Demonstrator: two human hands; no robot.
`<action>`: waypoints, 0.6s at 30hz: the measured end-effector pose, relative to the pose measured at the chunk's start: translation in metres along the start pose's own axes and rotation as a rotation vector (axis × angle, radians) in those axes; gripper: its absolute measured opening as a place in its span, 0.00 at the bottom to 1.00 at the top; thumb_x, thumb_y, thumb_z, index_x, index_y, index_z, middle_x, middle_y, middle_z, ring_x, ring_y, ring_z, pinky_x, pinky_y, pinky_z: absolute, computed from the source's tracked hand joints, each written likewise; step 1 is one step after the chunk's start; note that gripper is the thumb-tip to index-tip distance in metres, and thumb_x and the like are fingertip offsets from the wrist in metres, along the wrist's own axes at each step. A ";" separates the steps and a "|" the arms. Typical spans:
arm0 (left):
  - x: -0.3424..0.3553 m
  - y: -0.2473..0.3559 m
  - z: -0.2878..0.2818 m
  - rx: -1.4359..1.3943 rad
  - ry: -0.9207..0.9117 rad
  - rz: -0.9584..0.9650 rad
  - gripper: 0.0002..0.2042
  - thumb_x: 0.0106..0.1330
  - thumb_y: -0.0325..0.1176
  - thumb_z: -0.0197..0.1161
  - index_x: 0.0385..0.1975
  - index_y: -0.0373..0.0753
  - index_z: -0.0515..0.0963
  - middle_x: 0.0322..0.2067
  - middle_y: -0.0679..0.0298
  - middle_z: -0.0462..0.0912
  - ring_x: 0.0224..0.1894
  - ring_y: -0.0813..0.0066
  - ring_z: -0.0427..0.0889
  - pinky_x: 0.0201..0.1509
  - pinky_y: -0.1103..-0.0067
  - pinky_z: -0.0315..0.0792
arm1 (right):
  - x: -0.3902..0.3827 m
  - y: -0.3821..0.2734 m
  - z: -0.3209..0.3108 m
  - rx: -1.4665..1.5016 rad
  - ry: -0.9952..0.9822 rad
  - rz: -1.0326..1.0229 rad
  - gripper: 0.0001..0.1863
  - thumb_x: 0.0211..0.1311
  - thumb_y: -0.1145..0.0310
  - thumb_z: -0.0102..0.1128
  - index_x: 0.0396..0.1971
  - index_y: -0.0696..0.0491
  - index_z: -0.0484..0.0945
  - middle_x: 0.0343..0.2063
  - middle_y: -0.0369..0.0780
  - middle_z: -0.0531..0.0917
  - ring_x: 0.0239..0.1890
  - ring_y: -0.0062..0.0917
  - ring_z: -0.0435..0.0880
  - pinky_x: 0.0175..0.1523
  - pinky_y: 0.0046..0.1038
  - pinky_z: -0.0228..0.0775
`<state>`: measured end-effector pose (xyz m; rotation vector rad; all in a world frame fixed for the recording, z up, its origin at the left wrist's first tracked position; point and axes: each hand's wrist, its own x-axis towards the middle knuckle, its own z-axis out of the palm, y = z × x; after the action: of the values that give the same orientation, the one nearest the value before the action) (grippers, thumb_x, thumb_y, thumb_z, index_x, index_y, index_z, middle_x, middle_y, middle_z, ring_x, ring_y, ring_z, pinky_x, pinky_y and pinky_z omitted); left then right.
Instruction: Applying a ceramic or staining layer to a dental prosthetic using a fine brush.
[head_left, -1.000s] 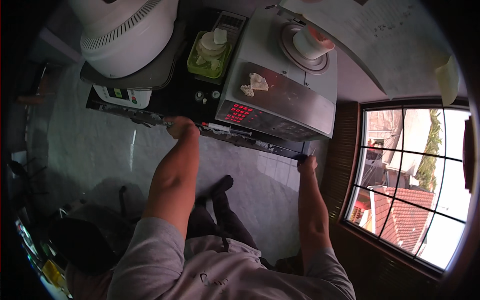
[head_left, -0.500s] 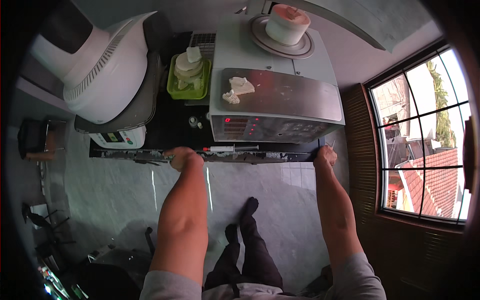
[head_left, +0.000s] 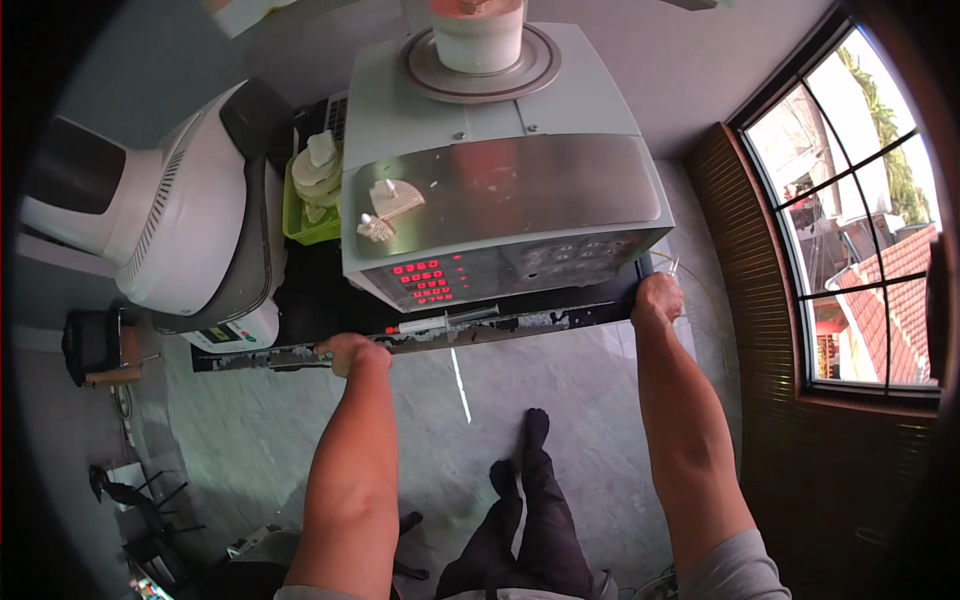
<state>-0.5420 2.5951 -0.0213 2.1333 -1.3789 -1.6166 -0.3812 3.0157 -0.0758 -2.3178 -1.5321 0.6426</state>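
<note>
Both my hands are on the worn front edge of a black table (head_left: 295, 310). My left hand (head_left: 354, 350) is closed over the edge left of its middle, with the fingertips partly hidden. At the right corner, my right hand (head_left: 657, 297) is wrapped round the table's end; a thin metal piece (head_left: 674, 266) shows just behind it. Between my hands lies a syringe (head_left: 440, 321) with a red tip, along the edge. Behind it stands a boxy grey furnace (head_left: 500, 200) with red lit digits. Pieces of white ribbed material (head_left: 396, 198) rest on its steel front.
A rounded white machine (head_left: 190, 200) stands on the table's left. Beside the furnace is a green basket (head_left: 310, 232) of pale plaster-like pieces. A white pot (head_left: 478, 42) sits on a round plate atop the furnace. A thin yellow cable (head_left: 715, 290) hangs right, near the slatted wall (head_left: 745, 190) and window.
My view has shifted and turned, so the table edge now slants upward to the right. The furnace looks larger, and more red digits show. Both hands keep their places on the edge.
</note>
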 end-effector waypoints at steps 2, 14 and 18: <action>0.004 0.005 -0.005 -0.001 0.007 0.012 0.43 0.74 0.67 0.37 0.60 0.27 0.76 0.65 0.49 0.77 0.63 0.45 0.79 0.67 0.53 0.73 | -0.022 -0.007 -0.011 0.018 -0.060 0.013 0.27 0.73 0.53 0.48 0.47 0.63 0.85 0.49 0.54 0.87 0.54 0.50 0.86 0.60 0.46 0.77; 0.011 0.004 -0.001 0.011 -0.001 0.038 0.42 0.75 0.65 0.36 0.61 0.26 0.75 0.65 0.48 0.77 0.64 0.44 0.78 0.68 0.53 0.71 | -0.009 -0.003 0.006 0.034 -0.035 0.043 0.26 0.71 0.53 0.48 0.45 0.61 0.86 0.46 0.54 0.88 0.51 0.50 0.88 0.58 0.47 0.78; 0.006 0.010 -0.004 0.080 -0.017 0.014 0.40 0.76 0.63 0.36 0.61 0.29 0.76 0.65 0.49 0.77 0.64 0.49 0.79 0.70 0.56 0.70 | -0.013 -0.004 0.004 0.039 -0.059 0.056 0.27 0.70 0.53 0.48 0.46 0.62 0.86 0.47 0.53 0.88 0.52 0.48 0.88 0.58 0.46 0.78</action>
<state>-0.5446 2.5834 -0.0179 2.1532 -1.4846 -1.6036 -0.3904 3.0055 -0.0749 -2.3401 -1.4703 0.7551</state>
